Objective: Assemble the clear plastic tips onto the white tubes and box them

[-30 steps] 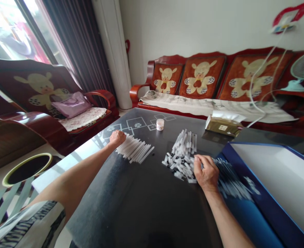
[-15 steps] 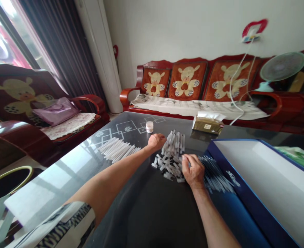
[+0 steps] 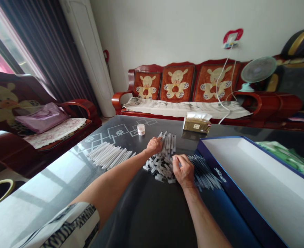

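Note:
My left hand [image 3: 154, 145] is at the left edge of a bundle of translucent white pen barrels [image 3: 170, 143], fingers curled closed; whatever is in them is hidden. Nearer to me lies a loose heap of short whitish pen caps [image 3: 159, 169]. At its right side is my right hand [image 3: 184, 168], thumb and fingers pinched together, with the contents too small to make out. Thin dark pen refills [image 3: 207, 174] with clear ends lie beside that hand. Past my left forearm, a row of white pens [image 3: 110, 155] is spread side by side.
On the dark glossy table [image 3: 146, 217] stand a small round jar [image 3: 140, 130] and a tissue box [image 3: 197, 124]. A large blue-rimmed box [image 3: 257, 172] with a white inside takes up the right side. Green-white packaging [image 3: 286, 156] lies beyond it. A sofa [image 3: 177, 82] is behind.
My view has turned to the right, so things sit further left. My left hand has come slightly nearer to me, beside the pen barrels. The right hand stays by the caps, still pinched.

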`<state>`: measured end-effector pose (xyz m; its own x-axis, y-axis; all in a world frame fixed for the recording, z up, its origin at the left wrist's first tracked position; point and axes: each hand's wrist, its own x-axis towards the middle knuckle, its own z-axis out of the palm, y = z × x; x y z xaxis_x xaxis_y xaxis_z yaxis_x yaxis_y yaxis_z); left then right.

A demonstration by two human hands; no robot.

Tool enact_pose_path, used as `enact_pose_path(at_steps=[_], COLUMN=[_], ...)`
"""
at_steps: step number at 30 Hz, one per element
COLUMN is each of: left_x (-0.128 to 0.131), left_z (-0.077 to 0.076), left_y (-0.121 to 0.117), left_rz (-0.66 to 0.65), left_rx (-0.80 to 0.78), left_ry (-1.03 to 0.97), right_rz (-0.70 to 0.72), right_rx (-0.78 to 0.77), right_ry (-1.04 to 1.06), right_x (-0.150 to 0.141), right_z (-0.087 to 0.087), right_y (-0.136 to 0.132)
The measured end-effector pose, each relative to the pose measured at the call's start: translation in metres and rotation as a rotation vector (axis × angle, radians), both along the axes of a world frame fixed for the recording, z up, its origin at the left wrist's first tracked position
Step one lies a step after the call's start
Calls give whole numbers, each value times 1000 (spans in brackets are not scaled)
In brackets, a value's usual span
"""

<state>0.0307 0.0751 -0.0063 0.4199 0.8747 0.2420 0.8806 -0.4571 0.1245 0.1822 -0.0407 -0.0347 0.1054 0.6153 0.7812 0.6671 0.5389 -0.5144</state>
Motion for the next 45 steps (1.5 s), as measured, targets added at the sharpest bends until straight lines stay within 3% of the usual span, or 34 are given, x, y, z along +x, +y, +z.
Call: enact_pose_path(at_steps=[9, 20, 22, 25, 29, 37, 45], left_x=[-33, -58, -58, -55, -50, -48, -38], left_z=[0, 2, 2, -3, -7, -10, -6], left_y=[-7, -18, -32, -58, -86, -93, -103], left_rz=[221, 369, 320, 51, -174, -194, -132], left_rx=[-131, -82, 0, 202, 256, 269, 368], left_ry=[-85, -230, -274, -339, -297, -242, -128], right_rz=[5, 7, -6, -40, -47, 56, 15], right_rx=[-22, -11, 9, 19, 11, 6, 3], right_ry=[-6, -10, -6, -6, -26, -55, -101], right_x=[1, 2, 3, 3, 2, 2, 3], right_z=[-2, -3, -4, -5, -4, -3, -4], right_y=[1, 3, 4, 6, 5, 3, 4])
